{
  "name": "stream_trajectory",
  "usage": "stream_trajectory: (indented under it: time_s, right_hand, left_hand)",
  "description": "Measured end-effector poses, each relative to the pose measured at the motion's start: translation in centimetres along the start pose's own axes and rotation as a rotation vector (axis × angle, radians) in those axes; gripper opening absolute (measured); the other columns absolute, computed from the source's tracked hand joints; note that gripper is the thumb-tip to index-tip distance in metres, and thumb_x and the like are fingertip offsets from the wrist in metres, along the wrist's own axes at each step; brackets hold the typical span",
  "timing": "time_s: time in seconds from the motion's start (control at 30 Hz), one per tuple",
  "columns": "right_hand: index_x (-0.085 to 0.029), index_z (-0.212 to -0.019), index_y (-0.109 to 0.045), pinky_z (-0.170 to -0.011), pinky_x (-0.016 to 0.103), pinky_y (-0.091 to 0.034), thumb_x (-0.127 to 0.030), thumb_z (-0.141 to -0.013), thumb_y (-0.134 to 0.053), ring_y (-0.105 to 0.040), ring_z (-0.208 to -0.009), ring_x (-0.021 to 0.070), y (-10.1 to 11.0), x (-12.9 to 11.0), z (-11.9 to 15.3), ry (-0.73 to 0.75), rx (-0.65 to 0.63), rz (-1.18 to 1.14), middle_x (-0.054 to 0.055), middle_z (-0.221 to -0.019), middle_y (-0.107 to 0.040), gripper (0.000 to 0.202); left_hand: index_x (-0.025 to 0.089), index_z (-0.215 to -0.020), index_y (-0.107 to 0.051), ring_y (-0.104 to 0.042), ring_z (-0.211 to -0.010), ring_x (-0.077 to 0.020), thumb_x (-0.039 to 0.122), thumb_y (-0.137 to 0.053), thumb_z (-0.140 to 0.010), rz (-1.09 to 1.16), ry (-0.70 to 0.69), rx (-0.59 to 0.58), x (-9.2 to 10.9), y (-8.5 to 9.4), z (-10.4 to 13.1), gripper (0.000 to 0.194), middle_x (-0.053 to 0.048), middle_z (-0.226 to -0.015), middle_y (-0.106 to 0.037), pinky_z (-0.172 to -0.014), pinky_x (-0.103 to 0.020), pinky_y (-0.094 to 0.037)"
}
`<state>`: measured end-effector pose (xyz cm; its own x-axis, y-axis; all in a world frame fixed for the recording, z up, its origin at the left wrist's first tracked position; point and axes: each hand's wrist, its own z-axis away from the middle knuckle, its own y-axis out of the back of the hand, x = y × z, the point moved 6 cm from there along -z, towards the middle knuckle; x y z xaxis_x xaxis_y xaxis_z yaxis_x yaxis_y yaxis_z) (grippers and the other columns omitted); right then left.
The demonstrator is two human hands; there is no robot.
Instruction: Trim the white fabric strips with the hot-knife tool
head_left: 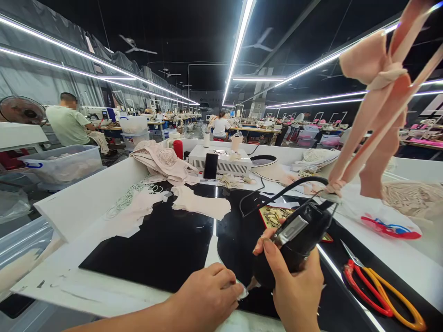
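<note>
My right hand [297, 286] is wrapped round a black handheld electric tool [301, 235], which hangs from knotted pink fabric strips [375, 110] and has a black cable. Close to its lower left, my left hand [207, 293] has its fingers pressed together on a small pale piece [242, 291], partly hidden by the fingers. A white strip [212, 251] lies just beyond my left knuckles on the glossy black board [162, 258]. Beige cut fabric pieces [200, 203] rest farther back on the board.
Red and orange-handled scissors [377, 286] lie at the right. Behind are a phone [211, 166], a white control box [221, 159], a red thread spool [177, 150] and stacked beige fabric [162, 161]. A person [67, 122] sits at the far left beside plastic bins [64, 161].
</note>
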<state>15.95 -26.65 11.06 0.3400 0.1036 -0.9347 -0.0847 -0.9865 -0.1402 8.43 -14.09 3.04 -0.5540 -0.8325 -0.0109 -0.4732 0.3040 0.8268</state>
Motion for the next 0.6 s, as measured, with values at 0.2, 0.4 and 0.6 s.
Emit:
stream_trajectory:
  time_s: [0.2,0.4,0.6]
  right_hand:
    - [-0.023,-0.093,-0.063,-0.058,0.030,-0.052,-0.043,-0.077,-0.084,-0.063,-0.059,0.0161,0.25,0.74,-0.76,0.111,-0.036,-0.064,-0.001,-0.072,-0.070,0.034]
    - [-0.025,-0.102,-0.059,-0.063,0.032,-0.055,-0.037,-0.081,-0.081,-0.063,-0.060,0.0152,-0.12,0.52,-0.88,0.149,-0.079,-0.127,-0.003,-0.077,-0.069,0.033]
    - [-0.025,-0.112,-0.059,-0.062,0.032,-0.055,-0.037,-0.081,-0.081,-0.063,-0.059,0.0150,-0.22,0.45,-0.77,0.141,-0.076,-0.146,-0.003,-0.079,-0.068,0.040]
  left_hand:
    - [0.018,-0.113,-0.061,-0.065,-0.095,-0.0192,0.021,-0.063,-0.100,0.005,0.061,-0.112,-0.09,0.20,-0.02,0.013,-0.004,-0.099,-0.065,-0.084,-0.030,-0.059]
    - [0.017,-0.122,-0.062,-0.066,-0.099,-0.0215,0.016,-0.057,-0.102,0.044,0.063,-0.148,-0.13,0.80,0.00,0.021,-0.005,-0.102,-0.066,-0.085,-0.032,-0.061]
    - [0.018,-0.122,-0.063,-0.066,-0.099,-0.0214,0.016,-0.056,-0.103,0.092,0.083,-0.123,-0.23,0.97,0.24,0.021,-0.005,-0.105,-0.067,-0.086,-0.033,-0.062]
